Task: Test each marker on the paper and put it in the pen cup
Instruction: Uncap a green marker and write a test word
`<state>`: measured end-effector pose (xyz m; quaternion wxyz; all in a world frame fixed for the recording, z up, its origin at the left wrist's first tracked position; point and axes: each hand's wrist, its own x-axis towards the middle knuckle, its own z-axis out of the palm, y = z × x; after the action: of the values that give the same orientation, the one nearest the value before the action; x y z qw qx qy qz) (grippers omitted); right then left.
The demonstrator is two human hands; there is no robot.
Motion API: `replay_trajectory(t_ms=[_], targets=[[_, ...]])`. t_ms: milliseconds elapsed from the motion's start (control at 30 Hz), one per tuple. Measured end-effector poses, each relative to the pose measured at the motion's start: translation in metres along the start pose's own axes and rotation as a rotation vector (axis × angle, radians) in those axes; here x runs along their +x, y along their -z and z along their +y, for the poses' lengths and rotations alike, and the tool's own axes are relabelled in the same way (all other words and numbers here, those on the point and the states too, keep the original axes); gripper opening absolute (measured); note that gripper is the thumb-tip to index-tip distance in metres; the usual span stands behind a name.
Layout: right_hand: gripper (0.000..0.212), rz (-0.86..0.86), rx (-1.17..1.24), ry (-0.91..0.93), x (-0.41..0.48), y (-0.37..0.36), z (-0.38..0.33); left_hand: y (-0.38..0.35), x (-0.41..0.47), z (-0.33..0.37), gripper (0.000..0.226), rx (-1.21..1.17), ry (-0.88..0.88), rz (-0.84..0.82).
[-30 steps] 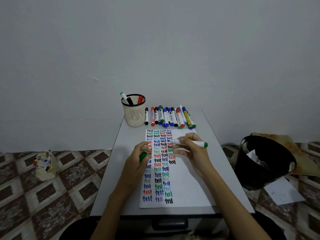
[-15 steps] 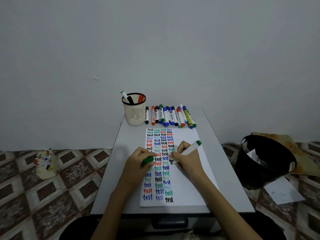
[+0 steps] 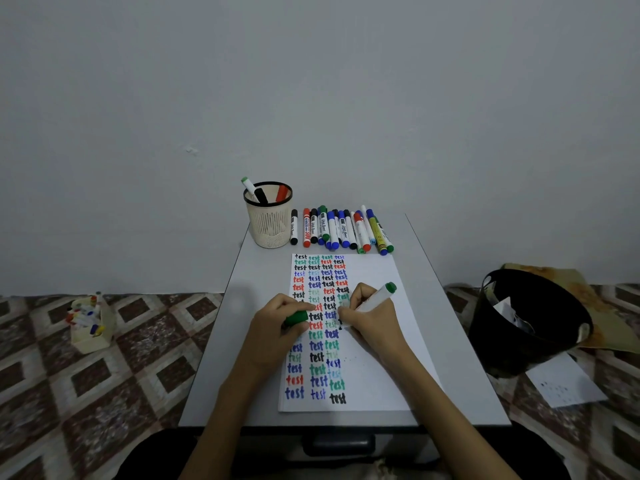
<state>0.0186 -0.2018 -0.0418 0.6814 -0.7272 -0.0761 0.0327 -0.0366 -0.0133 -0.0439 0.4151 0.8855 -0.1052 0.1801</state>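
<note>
I count one marker [image 3: 375, 299] in play: white barrel, green end pointing up and to the right, gripped like a pen by the fingers [image 3: 360, 296] of the right hand [image 3: 370, 320]. Its writing end is down at the paper [image 3: 377, 375], hidden from me behind those fingers. The left hand [image 3: 273, 330] rests on the sheet's left edge, curled round one green cap [image 3: 296, 317]. The paper carries four columns of "test" in black, red, blue and green. At the far end of the surface [image 3: 450, 341] stands one pen cup [image 3: 270, 225] holding three markers. Just to its right lies a row of markers [image 3: 341, 230], a dozen or more, overlapping too much for an exact count. On the floor I see one black bin [image 3: 526, 327] to the right and one small box of markers [image 3: 88, 323] to the left
</note>
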Motion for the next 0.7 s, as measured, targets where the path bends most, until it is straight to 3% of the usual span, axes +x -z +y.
replay_trajectory(t_ms=[567,700], targets=[[0.030,-0.033,-0.103,0.031,-0.0044,-0.0007,-0.0066,-0.0005,-0.0012,-0.0009,0.023,-0.030,0.028,0.009],[0.032,0.024,-0.078,0.045,-0.0057,0.0027,-0.0096,-0.0008,-0.0011,-0.0002,0.023,-0.046,0.032,0.010]])
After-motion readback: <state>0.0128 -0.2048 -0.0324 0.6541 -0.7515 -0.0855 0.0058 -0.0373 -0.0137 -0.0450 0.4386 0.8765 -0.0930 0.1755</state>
